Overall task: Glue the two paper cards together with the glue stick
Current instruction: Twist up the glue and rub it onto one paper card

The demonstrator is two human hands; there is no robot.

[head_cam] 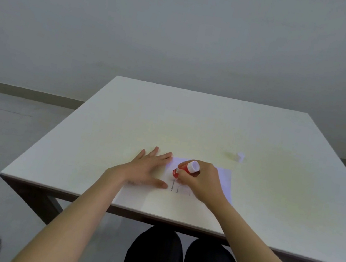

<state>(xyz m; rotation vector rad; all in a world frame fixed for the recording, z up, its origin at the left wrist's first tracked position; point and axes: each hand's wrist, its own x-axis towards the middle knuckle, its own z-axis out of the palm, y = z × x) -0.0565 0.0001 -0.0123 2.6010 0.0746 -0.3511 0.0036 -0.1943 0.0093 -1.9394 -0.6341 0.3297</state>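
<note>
Paper white card (224, 180) under your right hand (201, 182), clamped on the red glue stick (185, 169), may skid unless your flat, spread left hand (146, 168) beside it presses down

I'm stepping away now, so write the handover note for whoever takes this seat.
Left hand: flat, open, pinning the white paper card to the pale square table.
Right hand: grip shut on the red glue stick, tilted, lower end at the card.
Small white cap: off, farther back to the right.
Done: uncapped, gluing under way.
Left: finish gluing, join cards; second card not clearly distinguishable.
</note>
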